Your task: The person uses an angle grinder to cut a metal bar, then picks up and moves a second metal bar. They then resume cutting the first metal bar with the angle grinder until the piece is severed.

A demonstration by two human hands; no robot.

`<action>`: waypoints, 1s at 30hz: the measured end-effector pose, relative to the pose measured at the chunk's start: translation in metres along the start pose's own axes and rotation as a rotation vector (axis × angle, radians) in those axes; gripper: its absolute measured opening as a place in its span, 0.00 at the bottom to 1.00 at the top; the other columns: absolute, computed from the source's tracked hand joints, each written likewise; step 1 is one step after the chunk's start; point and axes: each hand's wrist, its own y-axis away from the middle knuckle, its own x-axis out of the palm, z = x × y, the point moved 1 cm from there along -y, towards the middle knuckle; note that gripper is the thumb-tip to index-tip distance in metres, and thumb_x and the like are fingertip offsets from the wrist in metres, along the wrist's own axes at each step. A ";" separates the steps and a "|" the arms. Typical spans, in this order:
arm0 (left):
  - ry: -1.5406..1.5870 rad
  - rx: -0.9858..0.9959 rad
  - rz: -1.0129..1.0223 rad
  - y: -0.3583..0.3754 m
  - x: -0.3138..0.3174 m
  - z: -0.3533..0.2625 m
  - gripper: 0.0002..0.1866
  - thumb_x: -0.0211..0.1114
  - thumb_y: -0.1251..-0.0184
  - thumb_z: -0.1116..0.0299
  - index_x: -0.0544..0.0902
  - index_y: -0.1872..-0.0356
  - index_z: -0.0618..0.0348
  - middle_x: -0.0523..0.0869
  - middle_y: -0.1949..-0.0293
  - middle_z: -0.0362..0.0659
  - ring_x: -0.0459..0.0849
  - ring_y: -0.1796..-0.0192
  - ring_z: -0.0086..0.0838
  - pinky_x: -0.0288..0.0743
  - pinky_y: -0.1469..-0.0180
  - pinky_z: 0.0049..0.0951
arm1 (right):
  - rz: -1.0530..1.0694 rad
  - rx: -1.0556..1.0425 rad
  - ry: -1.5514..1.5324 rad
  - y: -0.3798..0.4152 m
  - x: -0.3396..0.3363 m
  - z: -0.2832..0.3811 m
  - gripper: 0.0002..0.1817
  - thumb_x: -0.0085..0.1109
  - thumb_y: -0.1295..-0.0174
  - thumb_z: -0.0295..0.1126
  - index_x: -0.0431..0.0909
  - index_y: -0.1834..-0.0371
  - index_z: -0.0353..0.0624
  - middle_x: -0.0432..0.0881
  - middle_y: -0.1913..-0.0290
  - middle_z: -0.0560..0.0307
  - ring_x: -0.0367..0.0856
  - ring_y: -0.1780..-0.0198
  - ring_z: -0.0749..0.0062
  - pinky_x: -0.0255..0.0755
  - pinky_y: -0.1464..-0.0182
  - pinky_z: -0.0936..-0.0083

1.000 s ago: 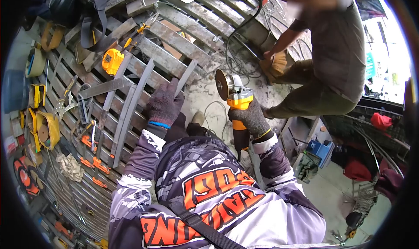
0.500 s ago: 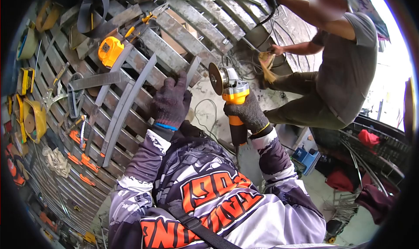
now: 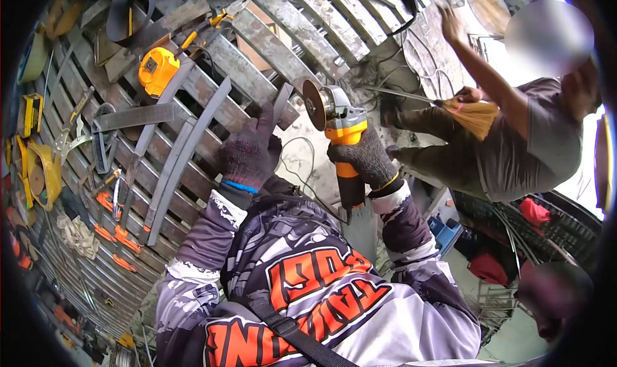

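My right hand [image 3: 365, 158], in a dark knit glove, is wrapped around the body of a yellow and black angle grinder [image 3: 347, 130]. The grinder's disc [image 3: 315, 105] faces left, a little apart from the metal on the bench. My left hand [image 3: 249, 152], gloved with a blue cuff, is at the slatted bench's edge. Its fingers close on the lower end of a short flat metal bar [image 3: 281, 102], with the index finger stretched along it; the thumb side is partly hidden. Long grey metal strips [image 3: 186, 155] lie left of this hand.
An orange tape measure [image 3: 159, 71], a metal square [image 3: 138, 117], orange-handled clamps [image 3: 116, 235] and a rag [image 3: 77, 237] lie on the slatted metal bench [image 3: 270, 42]. At right, a co-worker [image 3: 533, 135] holds a broom [image 3: 474, 116]. Another person [image 3: 553, 299] is at lower right. Cables [image 3: 305, 152] cross the floor.
The co-worker has shifted right and raised the broom, with one arm stretched out. A second person has come into view at lower right. My hands and the grinder have barely moved.
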 end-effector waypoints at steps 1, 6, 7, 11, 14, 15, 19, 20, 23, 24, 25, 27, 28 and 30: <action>0.010 -0.001 -0.021 0.001 0.000 -0.001 0.42 0.70 0.32 0.54 0.66 0.17 0.47 0.84 0.55 0.50 0.90 0.60 0.48 0.84 0.62 0.53 | 0.002 0.002 0.007 0.000 0.001 0.001 0.36 0.82 0.59 0.29 0.76 0.43 0.40 0.86 0.55 0.59 0.84 0.55 0.72 0.81 0.49 0.70; -0.008 -0.003 -0.023 0.000 0.000 0.001 0.41 0.70 0.33 0.55 0.69 0.19 0.47 0.84 0.56 0.50 0.90 0.61 0.49 0.83 0.65 0.55 | 0.068 0.008 0.012 -0.003 0.006 0.012 0.34 0.81 0.58 0.30 0.78 0.44 0.40 0.86 0.55 0.59 0.84 0.56 0.72 0.81 0.50 0.71; 0.010 -0.019 -0.021 0.001 -0.004 -0.003 0.39 0.71 0.34 0.57 0.72 0.20 0.50 0.85 0.56 0.51 0.89 0.59 0.50 0.82 0.61 0.54 | 0.065 0.008 0.006 -0.002 0.008 0.013 0.34 0.81 0.58 0.30 0.78 0.44 0.40 0.86 0.55 0.59 0.85 0.56 0.72 0.81 0.50 0.71; -0.083 0.061 -0.155 -0.005 -0.015 -0.009 0.34 0.71 0.33 0.58 0.77 0.25 0.52 0.84 0.57 0.51 0.86 0.55 0.51 0.80 0.53 0.53 | 0.044 0.001 -0.008 -0.007 0.010 0.006 0.32 0.81 0.57 0.30 0.80 0.44 0.40 0.87 0.55 0.59 0.85 0.56 0.72 0.81 0.50 0.72; -0.068 0.006 -0.082 -0.006 -0.019 -0.013 0.33 0.71 0.34 0.57 0.79 0.28 0.52 0.84 0.56 0.52 0.84 0.52 0.51 0.78 0.49 0.51 | 0.072 -0.017 0.000 -0.009 0.011 0.008 0.32 0.80 0.56 0.29 0.80 0.43 0.40 0.87 0.55 0.58 0.86 0.56 0.72 0.82 0.50 0.71; -0.065 0.003 -0.080 -0.006 -0.020 -0.013 0.33 0.71 0.34 0.57 0.79 0.28 0.52 0.84 0.56 0.52 0.84 0.52 0.51 0.78 0.49 0.51 | 0.073 -0.014 0.002 -0.009 0.011 0.009 0.32 0.80 0.56 0.29 0.80 0.43 0.40 0.87 0.55 0.58 0.86 0.56 0.72 0.82 0.50 0.71; -0.065 0.009 -0.092 -0.006 -0.018 -0.011 0.33 0.71 0.35 0.57 0.79 0.28 0.52 0.85 0.54 0.52 0.84 0.52 0.51 0.78 0.50 0.52 | 0.082 0.012 -0.018 -0.008 0.013 0.012 0.33 0.80 0.56 0.28 0.79 0.43 0.40 0.87 0.55 0.58 0.86 0.57 0.71 0.82 0.51 0.71; -0.062 0.019 -0.105 -0.006 -0.017 -0.011 0.33 0.71 0.35 0.57 0.79 0.28 0.52 0.85 0.54 0.52 0.85 0.52 0.52 0.78 0.51 0.53 | 0.078 0.028 -0.041 -0.008 0.013 0.011 0.33 0.80 0.57 0.27 0.79 0.43 0.40 0.86 0.56 0.58 0.86 0.57 0.71 0.82 0.51 0.71; -0.061 0.064 -0.164 -0.008 -0.019 -0.010 0.29 0.68 0.33 0.56 0.81 0.32 0.56 0.85 0.60 0.49 0.86 0.58 0.48 0.78 0.56 0.52 | 0.078 0.035 -0.039 -0.007 0.013 0.014 0.33 0.81 0.57 0.27 0.78 0.44 0.40 0.86 0.56 0.58 0.85 0.58 0.71 0.83 0.52 0.71; -0.060 0.063 -0.164 -0.008 -0.018 -0.009 0.29 0.68 0.33 0.56 0.81 0.32 0.56 0.85 0.60 0.49 0.86 0.58 0.48 0.78 0.56 0.52 | 0.079 0.035 -0.038 -0.008 0.013 0.012 0.33 0.81 0.57 0.27 0.78 0.44 0.40 0.86 0.56 0.58 0.85 0.58 0.71 0.83 0.52 0.71; -0.068 0.063 -0.153 -0.008 -0.017 -0.009 0.29 0.68 0.33 0.56 0.81 0.32 0.56 0.85 0.60 0.49 0.86 0.59 0.48 0.78 0.57 0.52 | 0.067 0.031 -0.032 -0.009 0.013 0.008 0.33 0.81 0.57 0.27 0.78 0.44 0.40 0.86 0.57 0.57 0.85 0.58 0.70 0.83 0.52 0.70; -0.075 0.060 -0.140 -0.008 -0.016 -0.009 0.30 0.68 0.32 0.56 0.80 0.32 0.57 0.85 0.60 0.49 0.86 0.59 0.48 0.77 0.57 0.52 | 0.057 0.030 -0.024 -0.010 0.012 0.008 0.33 0.81 0.57 0.27 0.77 0.44 0.40 0.85 0.57 0.57 0.85 0.58 0.70 0.83 0.52 0.70; -0.062 0.039 -0.111 -0.008 -0.016 -0.009 0.31 0.69 0.33 0.56 0.80 0.30 0.56 0.85 0.58 0.51 0.86 0.57 0.51 0.78 0.56 0.54 | 0.067 0.046 0.003 -0.010 0.011 0.010 0.34 0.82 0.58 0.28 0.76 0.44 0.40 0.85 0.57 0.57 0.85 0.58 0.70 0.83 0.53 0.70; -0.047 0.017 -0.081 -0.007 -0.015 -0.009 0.32 0.70 0.34 0.57 0.80 0.29 0.55 0.86 0.55 0.54 0.86 0.55 0.53 0.78 0.54 0.55 | 0.078 0.064 0.032 -0.011 0.011 0.011 0.35 0.82 0.58 0.28 0.75 0.43 0.40 0.85 0.56 0.57 0.85 0.58 0.70 0.83 0.53 0.70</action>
